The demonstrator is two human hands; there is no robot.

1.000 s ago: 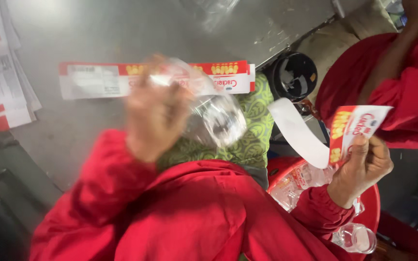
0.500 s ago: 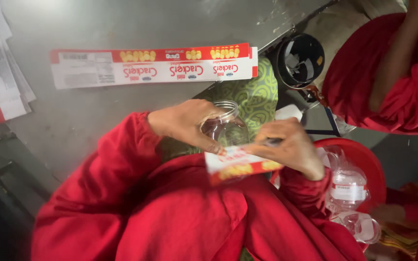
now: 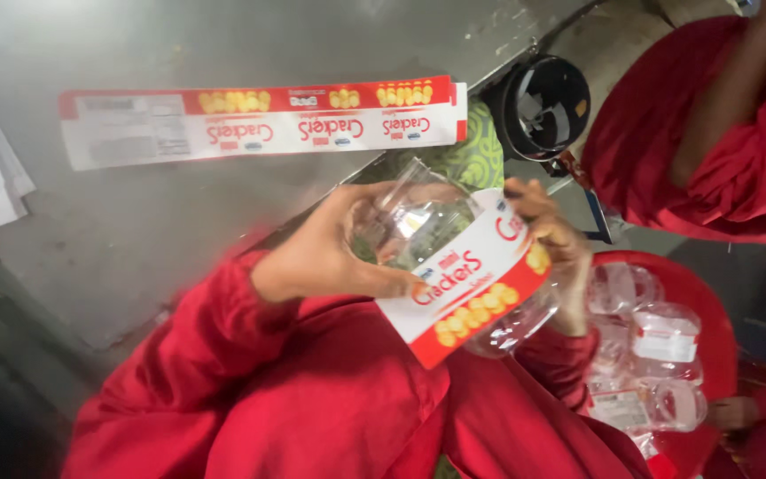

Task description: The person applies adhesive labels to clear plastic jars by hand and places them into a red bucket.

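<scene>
Left hand and clear jar above grey metal table

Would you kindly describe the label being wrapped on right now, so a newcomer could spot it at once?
Start at the grey metal table and come down to the red-sleeved lap below its edge. There the left hand and right hand press a red and white label around a clear plastic jar. Unlike the long label strip lying flat on the table, this one curves around the jar.

Label over jar's middle
</scene>
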